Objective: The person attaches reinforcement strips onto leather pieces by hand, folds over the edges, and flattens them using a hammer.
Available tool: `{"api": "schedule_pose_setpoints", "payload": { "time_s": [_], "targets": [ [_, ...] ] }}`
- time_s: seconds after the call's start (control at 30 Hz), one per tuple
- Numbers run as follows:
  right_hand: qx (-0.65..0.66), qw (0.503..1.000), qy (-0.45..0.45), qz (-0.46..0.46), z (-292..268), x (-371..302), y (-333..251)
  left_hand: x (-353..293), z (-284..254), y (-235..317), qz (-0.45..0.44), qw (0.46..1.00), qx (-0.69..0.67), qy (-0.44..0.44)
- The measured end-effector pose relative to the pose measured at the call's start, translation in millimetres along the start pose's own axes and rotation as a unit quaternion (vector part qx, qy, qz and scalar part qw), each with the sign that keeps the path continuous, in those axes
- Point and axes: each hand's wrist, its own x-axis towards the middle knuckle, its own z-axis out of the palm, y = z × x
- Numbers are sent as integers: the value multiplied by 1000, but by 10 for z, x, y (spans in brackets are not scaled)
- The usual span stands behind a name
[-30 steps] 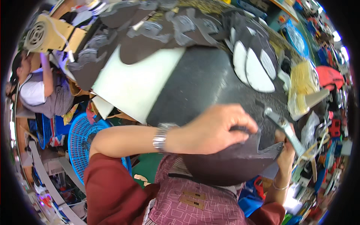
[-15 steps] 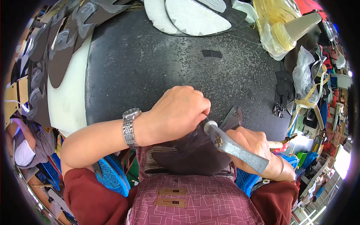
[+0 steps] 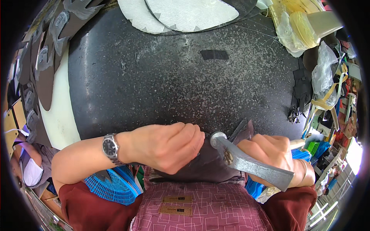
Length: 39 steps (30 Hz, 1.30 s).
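My right hand (image 3: 268, 152) is wrapped round the handle of a hammer (image 3: 262, 171). The hammer's round face lies at the table's near edge, and its long flat end points toward the lower right. Beside it, my left hand (image 3: 165, 144) is closed with fingertips pressed together at a dark brown, leather-like piece (image 3: 210, 169), which hangs over the near edge toward my lap. The fingers hide the part they pinch. A thin dark flap (image 3: 243, 131) sticks up between the hammer face and my right hand.
White pieces with notched edges (image 3: 192, 15) lie at the far side of the black worktop (image 3: 154, 77), near a small black strip (image 3: 214, 54). Dark cut pieces (image 3: 46, 84) overlap at left. A plastic-wrapped yellowish object (image 3: 298, 32) and black scraps (image 3: 301, 88) sit at right.
My left hand has moved toward me and slightly left, its wrist turning so the watch face shows. The hammer remains in my right hand. The view has shifted a little.
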Motion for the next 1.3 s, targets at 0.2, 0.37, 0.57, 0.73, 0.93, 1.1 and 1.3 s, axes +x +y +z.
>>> {"api": "schedule_pose_setpoints", "payload": {
  "time_s": [0.2, 0.37, 0.57, 0.73, 0.93, 1.1, 1.3],
  "targets": [
    [-9, 1000, 20, -2, -15, 77, 1, -5, 19, 19, 47, 994, 90, -29],
    [-20, 1000, -2, 20, -16, 153, -72, -25, -16, 62, -25, 999, 11, -32],
    [-39, 999, -4, 31, -16, 155, -104, -87, 45, 166, -208, 971, -89, 71],
    [-54, 998, -3, -21, -72, 225, -28, -32, 20, 264, -132, 989, 52, 36],
    [-96, 993, 8, -68, -97, 336, -10, -24, 42, 327, -58, 989, 137, -18],
    [-97, 994, -23, -44, -34, 155, -99, 18, -64, 337, -240, 970, -38, -7],
    [-20, 999, 21, 24, -38, -132, -58, 323, 36, 92, -160, 987, 2, 15]
  ]
}}
